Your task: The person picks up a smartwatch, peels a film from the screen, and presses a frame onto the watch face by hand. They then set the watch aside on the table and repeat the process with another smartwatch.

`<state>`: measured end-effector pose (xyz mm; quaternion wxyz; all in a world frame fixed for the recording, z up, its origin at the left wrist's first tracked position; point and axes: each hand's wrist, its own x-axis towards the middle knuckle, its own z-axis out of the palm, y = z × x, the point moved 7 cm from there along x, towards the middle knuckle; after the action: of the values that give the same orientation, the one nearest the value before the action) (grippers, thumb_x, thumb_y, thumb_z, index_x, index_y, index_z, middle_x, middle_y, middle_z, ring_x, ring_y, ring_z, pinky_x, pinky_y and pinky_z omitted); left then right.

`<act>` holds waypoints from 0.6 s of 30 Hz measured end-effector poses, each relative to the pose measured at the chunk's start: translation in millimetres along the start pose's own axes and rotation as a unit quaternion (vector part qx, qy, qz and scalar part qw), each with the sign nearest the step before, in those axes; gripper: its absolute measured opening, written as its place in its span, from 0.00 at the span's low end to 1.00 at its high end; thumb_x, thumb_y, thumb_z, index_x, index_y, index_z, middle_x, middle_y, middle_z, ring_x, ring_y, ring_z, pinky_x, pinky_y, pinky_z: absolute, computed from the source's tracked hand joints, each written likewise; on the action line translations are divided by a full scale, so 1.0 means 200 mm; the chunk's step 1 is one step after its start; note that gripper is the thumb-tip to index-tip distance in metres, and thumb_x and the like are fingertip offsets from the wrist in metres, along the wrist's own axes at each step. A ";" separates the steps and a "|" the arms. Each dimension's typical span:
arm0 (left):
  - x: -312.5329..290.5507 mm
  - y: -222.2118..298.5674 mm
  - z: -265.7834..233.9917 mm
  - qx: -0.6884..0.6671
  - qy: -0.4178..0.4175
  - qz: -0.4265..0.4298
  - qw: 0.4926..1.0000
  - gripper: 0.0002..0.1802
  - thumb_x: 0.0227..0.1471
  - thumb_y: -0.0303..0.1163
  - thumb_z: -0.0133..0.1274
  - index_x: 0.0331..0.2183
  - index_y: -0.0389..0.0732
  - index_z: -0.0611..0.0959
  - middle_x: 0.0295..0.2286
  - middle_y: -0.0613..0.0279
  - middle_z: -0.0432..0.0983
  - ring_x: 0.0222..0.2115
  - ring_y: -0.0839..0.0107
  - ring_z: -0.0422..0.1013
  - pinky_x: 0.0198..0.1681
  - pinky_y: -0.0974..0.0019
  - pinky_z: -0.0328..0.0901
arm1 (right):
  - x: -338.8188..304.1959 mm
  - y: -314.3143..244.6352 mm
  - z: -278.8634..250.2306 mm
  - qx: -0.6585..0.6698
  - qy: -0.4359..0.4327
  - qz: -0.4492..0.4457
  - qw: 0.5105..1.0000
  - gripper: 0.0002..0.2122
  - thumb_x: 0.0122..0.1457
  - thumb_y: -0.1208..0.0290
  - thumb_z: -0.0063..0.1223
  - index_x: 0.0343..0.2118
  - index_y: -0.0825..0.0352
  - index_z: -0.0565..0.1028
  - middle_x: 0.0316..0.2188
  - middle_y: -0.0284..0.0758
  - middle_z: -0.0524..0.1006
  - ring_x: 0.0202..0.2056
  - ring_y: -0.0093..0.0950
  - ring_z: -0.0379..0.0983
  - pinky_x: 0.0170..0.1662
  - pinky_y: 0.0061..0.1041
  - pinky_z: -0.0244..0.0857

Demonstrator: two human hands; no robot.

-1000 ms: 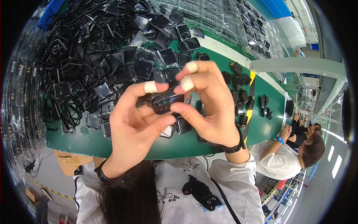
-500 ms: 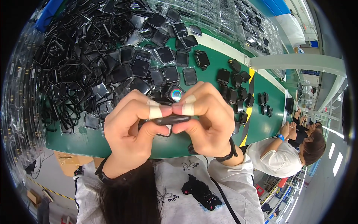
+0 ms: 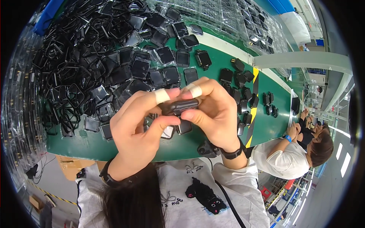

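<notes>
In front of my chest, both hands hold a black watch case (image 3: pixel 181 107), seen nearly edge-on and slightly tilted. My right hand (image 3: pixel 218 110) pinches its right end, thumb below and forefinger above. Around the left end curls my left hand (image 3: pixel 133 125); its thumb lies under the near edge and its forefinger is raised over the top. White tape wraps a finger on each hand. Below the case, a dark square piece (image 3: pixel 184 127) and a frame with a pale face (image 3: pixel 167 132) lie on the green table (image 3: pixel 95 146), partly hidden by my fingers.
A big heap of black frames (image 3: pixel 76 57) and wrapped square screens (image 3: pixel 140 68) covers the left. Assembled black watches (image 3: pixel 239 79) stand at right near a yellow-black tape strip (image 3: pixel 251 129). Clear trays (image 3: pixel 213 17) line the back. A co-worker (image 3: pixel 283 159) sits at right.
The case has turned so more of its dark side shows. My left fingertips have moved apart, and my right hand has shifted slightly up. The small pieces beneath are more visible.
</notes>
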<state>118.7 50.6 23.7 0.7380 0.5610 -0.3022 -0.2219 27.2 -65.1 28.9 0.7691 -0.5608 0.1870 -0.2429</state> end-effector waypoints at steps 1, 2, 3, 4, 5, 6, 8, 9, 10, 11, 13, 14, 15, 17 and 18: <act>0.00 0.00 0.00 0.047 -0.002 0.007 0.999 0.15 0.38 0.12 0.58 0.33 0.29 0.76 0.32 0.56 0.74 0.26 0.75 0.72 0.30 0.74 0.68 | 0.01 -0.05 0.01 -0.099 -0.026 -0.043 0.994 0.12 0.45 0.83 0.61 0.34 0.71 0.73 0.32 0.38 0.74 0.36 0.31 0.71 0.41 0.27 0.66; 0.00 0.00 0.01 0.048 -0.002 0.006 0.999 0.15 0.38 0.12 0.58 0.33 0.29 0.76 0.32 0.56 0.74 0.26 0.75 0.72 0.30 0.74 0.68 | 0.01 -0.09 0.04 -0.196 -0.052 -0.085 0.976 0.12 0.45 0.83 0.60 0.34 0.71 0.73 0.32 0.39 0.74 0.37 0.32 0.72 0.42 0.27 0.66; -0.01 0.02 0.01 0.062 0.022 0.020 0.998 0.18 0.38 0.12 0.58 0.35 0.29 0.75 0.33 0.56 0.74 0.27 0.75 0.73 0.30 0.74 0.69 | 0.01 -0.12 0.06 -0.292 -0.076 -0.126 0.945 0.11 0.46 0.84 0.59 0.34 0.71 0.73 0.32 0.39 0.74 0.37 0.34 0.72 0.42 0.27 0.67; -0.02 0.04 0.01 0.076 0.047 0.034 0.995 0.20 0.38 0.11 0.58 0.37 0.29 0.73 0.34 0.56 0.74 0.27 0.75 0.73 0.31 0.74 0.69 | 0.00 -0.13 0.07 -0.291 -0.075 -0.126 0.945 0.11 0.46 0.84 0.59 0.34 0.71 0.73 0.32 0.39 0.74 0.37 0.34 0.72 0.42 0.27 0.67; -0.03 0.06 0.00 0.090 0.072 0.048 0.992 0.23 0.38 0.11 0.58 0.40 0.29 0.72 0.35 0.55 0.74 0.27 0.74 0.74 0.31 0.74 0.69 | -0.01 -0.15 0.10 -0.332 -0.075 -0.160 0.927 0.11 0.46 0.84 0.59 0.34 0.71 0.73 0.33 0.40 0.74 0.37 0.34 0.73 0.41 0.28 0.67; -0.03 0.06 0.00 0.090 0.070 0.047 0.992 0.23 0.38 0.11 0.58 0.40 0.29 0.72 0.35 0.55 0.74 0.27 0.74 0.74 0.31 0.74 0.69 | -0.02 -0.17 0.12 -0.372 -0.075 -0.194 0.905 0.11 0.46 0.85 0.58 0.35 0.71 0.73 0.33 0.41 0.75 0.38 0.35 0.73 0.41 0.28 0.68; -0.04 0.08 0.01 0.152 0.043 0.092 0.983 0.27 0.37 0.10 0.58 0.42 0.29 0.69 0.34 0.56 0.74 0.29 0.74 0.75 0.31 0.74 0.70 | -0.04 -0.17 0.14 -0.410 -0.074 -0.227 0.880 0.11 0.46 0.85 0.57 0.35 0.71 0.73 0.33 0.41 0.75 0.38 0.36 0.73 0.40 0.28 0.68; -0.05 0.09 0.02 0.183 0.029 0.114 0.976 0.29 0.36 0.09 0.58 0.43 0.29 0.67 0.34 0.56 0.74 0.30 0.73 0.75 0.31 0.74 0.70 | -0.04 -0.16 0.14 -0.416 -0.078 -0.231 0.876 0.11 0.46 0.85 0.57 0.35 0.71 0.73 0.33 0.42 0.75 0.38 0.37 0.74 0.39 0.29 0.69; -0.06 0.09 0.02 0.183 0.028 0.114 0.976 0.29 0.36 0.09 0.58 0.43 0.29 0.67 0.34 0.56 0.74 0.30 0.73 0.75 0.31 0.74 0.70 | -0.05 -0.15 0.14 -0.422 -0.082 -0.236 0.872 0.11 0.46 0.86 0.56 0.34 0.71 0.73 0.33 0.43 0.75 0.37 0.38 0.74 0.39 0.29 0.69; -0.06 0.08 0.02 0.158 0.039 0.101 0.982 0.28 0.36 0.09 0.59 0.42 0.29 0.68 0.34 0.56 0.74 0.30 0.73 0.75 0.31 0.74 0.70 | -0.05 -0.14 0.14 -0.428 -0.086 -0.241 0.867 0.11 0.45 0.86 0.56 0.34 0.71 0.73 0.33 0.43 0.75 0.37 0.39 0.75 0.38 0.30 0.70; -0.07 0.06 0.00 0.107 0.062 0.075 0.989 0.26 0.35 0.10 0.59 0.40 0.29 0.69 0.34 0.56 0.73 0.31 0.72 0.75 0.31 0.75 0.69 | -0.05 -0.15 0.13 -0.416 -0.086 -0.239 0.873 0.11 0.45 0.86 0.55 0.34 0.71 0.73 0.33 0.43 0.75 0.37 0.39 0.75 0.38 0.30 0.70; -0.07 0.07 0.00 0.108 0.062 0.075 0.989 0.26 0.35 0.10 0.59 0.40 0.29 0.69 0.34 0.56 0.73 0.31 0.72 0.75 0.31 0.75 0.69 | -0.05 -0.15 0.13 -0.403 -0.087 -0.237 0.879 0.11 0.46 0.86 0.55 0.34 0.71 0.73 0.33 0.43 0.76 0.37 0.39 0.75 0.38 0.30 0.70; -0.08 0.09 -0.01 0.152 0.055 0.088 0.983 0.25 0.35 0.10 0.59 0.39 0.29 0.69 0.34 0.56 0.73 0.31 0.72 0.75 0.31 0.74 0.69 | -0.05 -0.16 0.12 -0.391 -0.088 -0.235 0.885 0.11 0.46 0.87 0.55 0.34 0.71 0.73 0.33 0.43 0.76 0.37 0.39 0.75 0.38 0.30 0.70; -0.09 0.12 -0.01 0.239 0.041 0.112 0.964 0.24 0.35 0.11 0.60 0.37 0.30 0.70 0.34 0.56 0.72 0.30 0.71 0.74 0.33 0.74 0.69 | -0.06 -0.15 0.13 -0.388 -0.093 -0.235 0.886 0.11 0.46 0.87 0.55 0.34 0.71 0.73 0.33 0.43 0.76 0.37 0.39 0.75 0.38 0.30 0.70; -0.09 0.11 0.00 0.239 0.040 0.112 0.964 0.24 0.35 0.11 0.60 0.37 0.30 0.70 0.34 0.56 0.72 0.30 0.71 0.74 0.33 0.74 0.69 | -0.06 -0.14 0.13 -0.386 -0.098 -0.236 0.886 0.10 0.46 0.87 0.54 0.34 0.72 0.73 0.33 0.44 0.76 0.36 0.39 0.75 0.38 0.30 0.70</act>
<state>105.2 69.5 41.1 0.6142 0.6921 -0.3774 -0.0366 27.0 -45.7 64.3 0.4260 -0.8620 0.0521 -0.2697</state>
